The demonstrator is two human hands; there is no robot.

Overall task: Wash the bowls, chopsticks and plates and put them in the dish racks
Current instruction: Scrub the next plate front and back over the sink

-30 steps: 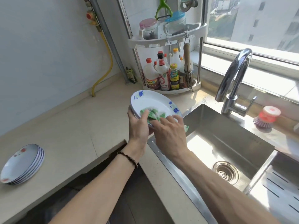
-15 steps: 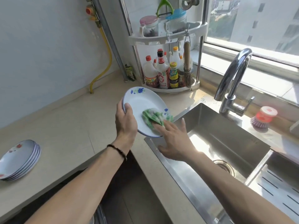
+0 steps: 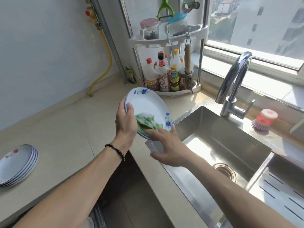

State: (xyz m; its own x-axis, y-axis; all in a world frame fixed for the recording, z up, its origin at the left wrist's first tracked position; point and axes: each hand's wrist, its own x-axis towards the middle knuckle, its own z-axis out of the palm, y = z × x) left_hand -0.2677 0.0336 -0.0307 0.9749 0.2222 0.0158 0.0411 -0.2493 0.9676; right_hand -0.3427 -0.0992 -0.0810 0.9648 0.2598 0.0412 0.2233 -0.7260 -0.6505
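My left hand (image 3: 125,122) grips the left rim of a white plate with blue flowers (image 3: 146,102), tilted upright over the counter just left of the sink. My right hand (image 3: 167,145) presses a green and white cloth (image 3: 145,121) against the plate's lower face with its fingertips. A stack of several white plates with red flowers (image 3: 17,163) lies on the counter at the far left.
A steel sink (image 3: 222,140) with a drain (image 3: 225,171) lies to the right, with a curved tap (image 3: 233,86) behind it. A red scrub brush (image 3: 264,120) stands by the tap. A corner rack of bottles (image 3: 167,76) stands behind the plate. A slotted tray (image 3: 283,191) fills the lower right.
The plate has swung left and tilted more upright in my left hand. My right hand has slid with the cloth from the plate's middle down to its lower edge.
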